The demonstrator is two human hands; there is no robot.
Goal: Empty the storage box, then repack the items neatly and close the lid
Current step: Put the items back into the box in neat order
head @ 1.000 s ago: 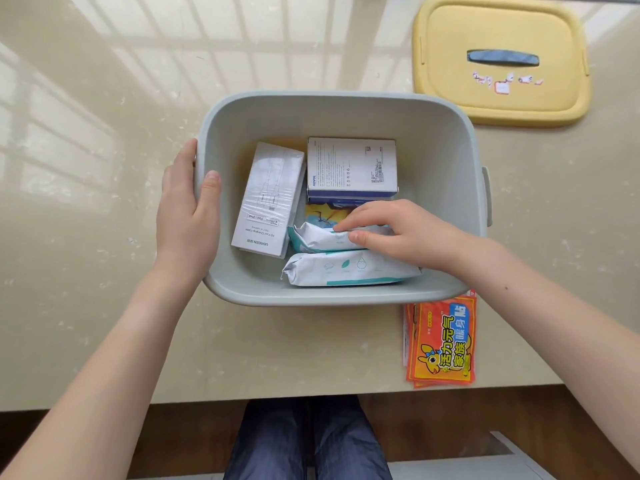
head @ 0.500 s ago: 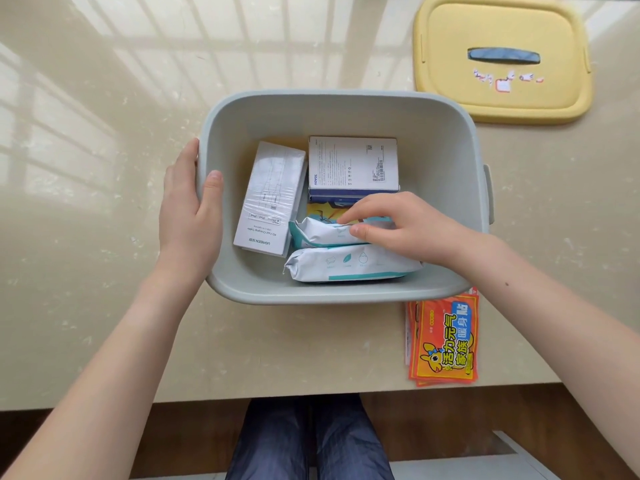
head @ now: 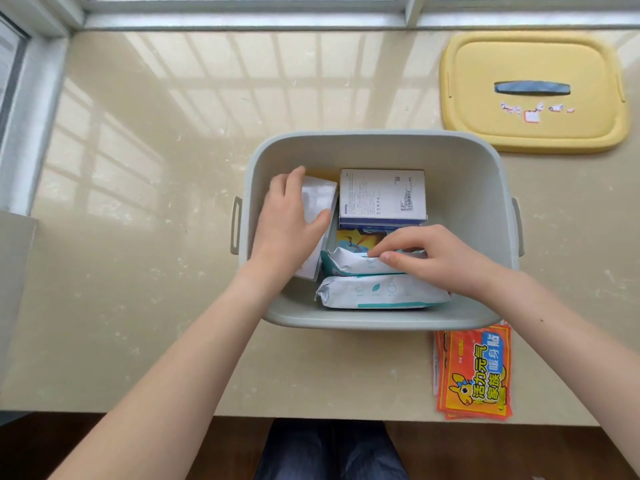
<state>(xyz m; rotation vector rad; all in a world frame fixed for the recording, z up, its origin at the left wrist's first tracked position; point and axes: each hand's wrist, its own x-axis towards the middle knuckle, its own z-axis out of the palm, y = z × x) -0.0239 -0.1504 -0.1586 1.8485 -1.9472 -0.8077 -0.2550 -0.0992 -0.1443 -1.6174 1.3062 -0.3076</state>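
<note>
From the head camera, the grey-green plastic storage box [head: 346,322] with rounded corners sits open in the middle of the glossy beige table [head: 156,237]. Its yellow plastic lid [head: 485,81] lies flat at the far right, well apart, so the opening is free.

The left hand [head: 291,220] lies over the narrow white carton [head: 320,199] against the box's left wall, probably to square it into that side. The hand is blurred, so whether its fingers hook the carton's edge or only press on it cannot be told.

The right hand [head: 433,258] pinches the top edge of the farther soft white wipes pack [head: 349,263] between thumb and curled fingertips, seemingly to seat it beside the nearer white wipes pack [head: 377,292], which lies along the near wall.

A broad white carton with a blue edge [head: 381,195] lies flat towards the far wall, with a yellow-and-blue packet [head: 356,239] partly showing between it and the wipes.

Orange foil sachets [head: 474,372] (a small stack) lie on the table just beside the box's near right corner, so the repacking looks unfinished.
</note>
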